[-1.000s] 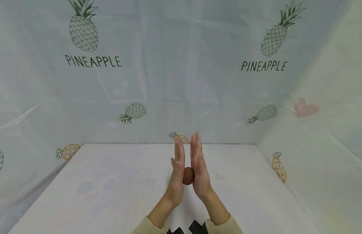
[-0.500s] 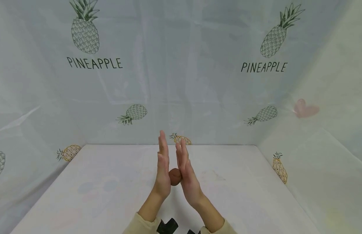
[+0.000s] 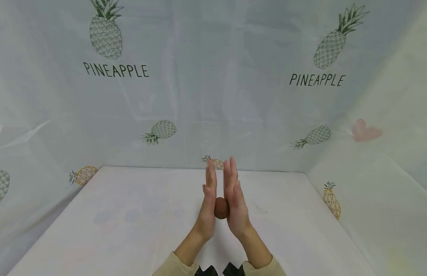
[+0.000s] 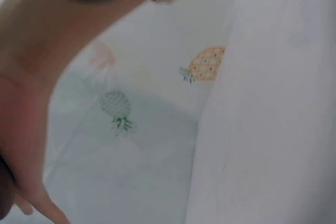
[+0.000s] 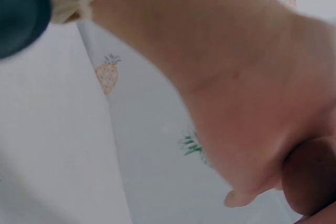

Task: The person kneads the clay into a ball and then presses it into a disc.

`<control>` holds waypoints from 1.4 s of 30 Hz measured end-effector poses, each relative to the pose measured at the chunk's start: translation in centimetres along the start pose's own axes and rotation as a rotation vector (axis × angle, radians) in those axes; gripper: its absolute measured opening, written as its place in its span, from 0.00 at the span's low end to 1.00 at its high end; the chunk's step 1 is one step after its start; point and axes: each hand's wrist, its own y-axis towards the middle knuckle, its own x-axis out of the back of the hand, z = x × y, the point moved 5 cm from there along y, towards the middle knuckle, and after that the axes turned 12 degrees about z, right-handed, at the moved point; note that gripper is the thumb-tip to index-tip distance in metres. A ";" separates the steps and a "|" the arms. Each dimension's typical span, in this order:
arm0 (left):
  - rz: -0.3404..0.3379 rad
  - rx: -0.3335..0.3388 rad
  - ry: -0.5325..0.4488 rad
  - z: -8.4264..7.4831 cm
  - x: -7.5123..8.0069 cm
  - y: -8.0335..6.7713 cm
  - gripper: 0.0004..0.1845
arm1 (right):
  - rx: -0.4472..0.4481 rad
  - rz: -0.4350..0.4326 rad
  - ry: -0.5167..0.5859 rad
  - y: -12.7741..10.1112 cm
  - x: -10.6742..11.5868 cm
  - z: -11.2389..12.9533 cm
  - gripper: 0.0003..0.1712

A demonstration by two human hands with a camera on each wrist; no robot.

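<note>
A small brown ball (image 3: 222,208), which looks like clay or dough, sits between two upright palms in the head view. My left hand (image 3: 209,207) presses it from the left with straight fingers pointing up and away. From the right, my right hand (image 3: 237,209) presses it with its fingers also straight. Both hands are raised in front of the white table. The right wrist view shows the brown ball (image 5: 312,177) against the right palm (image 5: 247,129). In the left wrist view only a dark edge of the ball (image 4: 5,195) shows beside the left palm (image 4: 23,129).
A white-covered table (image 3: 148,214) lies beneath the hands. Pale sheeting (image 3: 213,84) printed with pineapples hangs behind it and along both sides. Beige sleeves (image 3: 179,266) and black wrist-camera mounts (image 3: 234,269) show at the bottom edge.
Both hands swung left with the ball, the left hand reaching farther forward, then came back right to about where they began. The ball stayed between the palms; its visible crease has turned out of sight.
</note>
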 end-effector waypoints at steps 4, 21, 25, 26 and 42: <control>0.005 -0.015 -0.050 -0.5 0.0 -0.2 0.34 | -0.039 0.001 0.005 0.2 0.3 -0.9 0.34; -0.058 0.049 -0.041 0.4 1.4 0.2 0.36 | -0.039 0.054 -0.084 0.0 -1.0 -0.6 0.39; -0.016 0.053 -0.049 0.7 0.0 0.1 0.35 | -0.033 0.007 -0.098 -0.2 0.1 0.0 0.37; -0.007 0.049 -0.050 0.7 -0.3 0.1 0.35 | -0.030 -0.004 -0.103 -0.2 0.3 0.0 0.37; -0.009 -0.039 0.039 -1.0 0.4 -0.2 0.37 | -0.095 0.027 -0.011 0.1 -0.1 -2.8 0.36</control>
